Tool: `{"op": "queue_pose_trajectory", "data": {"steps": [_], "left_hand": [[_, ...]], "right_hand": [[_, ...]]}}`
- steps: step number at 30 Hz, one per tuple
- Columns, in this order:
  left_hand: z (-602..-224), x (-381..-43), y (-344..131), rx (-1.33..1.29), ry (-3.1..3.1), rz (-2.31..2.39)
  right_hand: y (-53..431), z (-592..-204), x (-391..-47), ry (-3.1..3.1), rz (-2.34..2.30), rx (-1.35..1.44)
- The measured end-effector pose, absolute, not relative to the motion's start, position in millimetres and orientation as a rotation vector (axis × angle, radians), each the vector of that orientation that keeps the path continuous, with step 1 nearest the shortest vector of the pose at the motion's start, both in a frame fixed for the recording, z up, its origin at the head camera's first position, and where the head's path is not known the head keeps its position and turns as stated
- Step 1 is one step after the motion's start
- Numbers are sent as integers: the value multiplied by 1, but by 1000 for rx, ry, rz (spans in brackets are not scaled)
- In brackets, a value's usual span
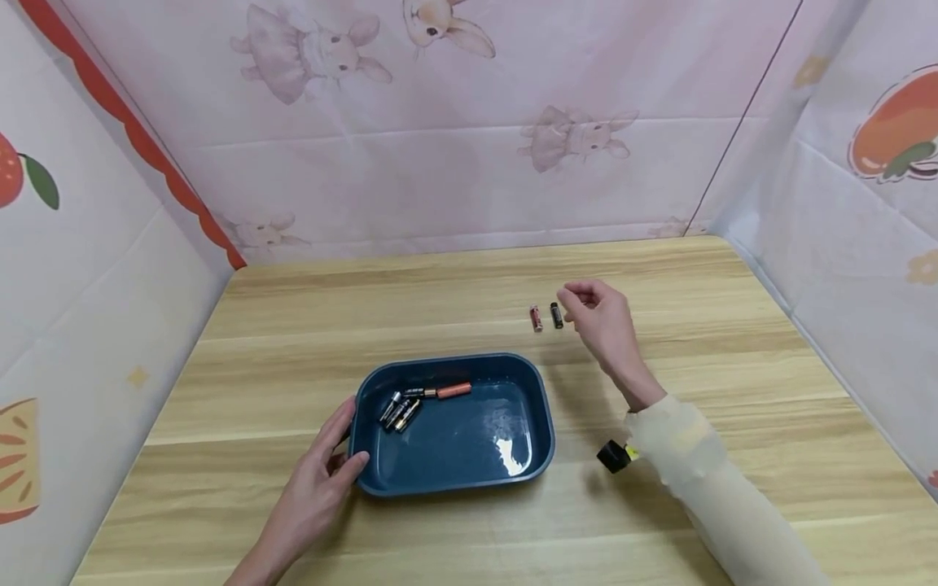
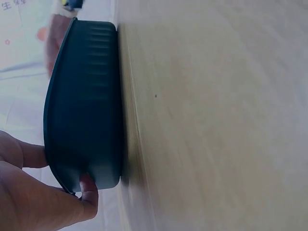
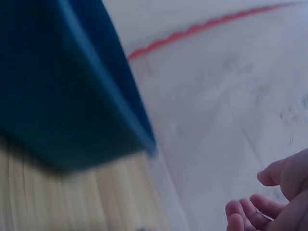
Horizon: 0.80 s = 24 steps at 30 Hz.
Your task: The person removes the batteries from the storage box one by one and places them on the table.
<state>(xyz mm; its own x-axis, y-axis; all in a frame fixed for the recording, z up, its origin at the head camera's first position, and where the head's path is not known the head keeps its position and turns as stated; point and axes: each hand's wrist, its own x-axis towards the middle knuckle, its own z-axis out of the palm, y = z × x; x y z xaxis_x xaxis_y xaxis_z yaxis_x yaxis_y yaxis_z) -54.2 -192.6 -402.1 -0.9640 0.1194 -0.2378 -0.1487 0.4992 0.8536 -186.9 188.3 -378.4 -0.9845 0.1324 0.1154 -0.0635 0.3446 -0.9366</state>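
Dark blue, the tray [image 1: 454, 448] sits at lower centre with batteries [image 1: 454, 391] inside; we grip its left rim with our left hand [image 1: 318, 480], while our right hand [image 1: 602, 320], empty and loosely curled, hovers beside 1 black battery [image 1: 556, 316] and 1 red battery [image 1: 536, 318] right of centre.

Soft light is filling the head view; white glare is shining inside the dark blue tray [image 1: 447, 456], and faint shadows are falling on the tabletop [image 1: 242, 358] beside the right sleeve [image 1: 733, 496]. Both wrist views are looking duller, the right one blurring the tray.
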Motion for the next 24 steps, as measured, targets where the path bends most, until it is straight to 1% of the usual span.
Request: {"op": "queue_pose_trajectory", "data": {"steps": [3,6,13,17,24], "left_hand": [[-402,-54,-192,-13,2481,1461],[-401,-55,-193,-13,2478,1463],[-401,-54,-192,-31,2482,1455],[-401,-54,-192,-43,2480,1457],[-400,-54,-192,-56,2473,1453]], "right_hand": [[172,-363,-170,-2448,1773,95],[156,-357,-159,-2540,1747,261],[121,-372,-148,-2757,1624,663],[106,-386,-149,-2828,1599,743],[94,-399,-150,-2945,1514,747]]}}
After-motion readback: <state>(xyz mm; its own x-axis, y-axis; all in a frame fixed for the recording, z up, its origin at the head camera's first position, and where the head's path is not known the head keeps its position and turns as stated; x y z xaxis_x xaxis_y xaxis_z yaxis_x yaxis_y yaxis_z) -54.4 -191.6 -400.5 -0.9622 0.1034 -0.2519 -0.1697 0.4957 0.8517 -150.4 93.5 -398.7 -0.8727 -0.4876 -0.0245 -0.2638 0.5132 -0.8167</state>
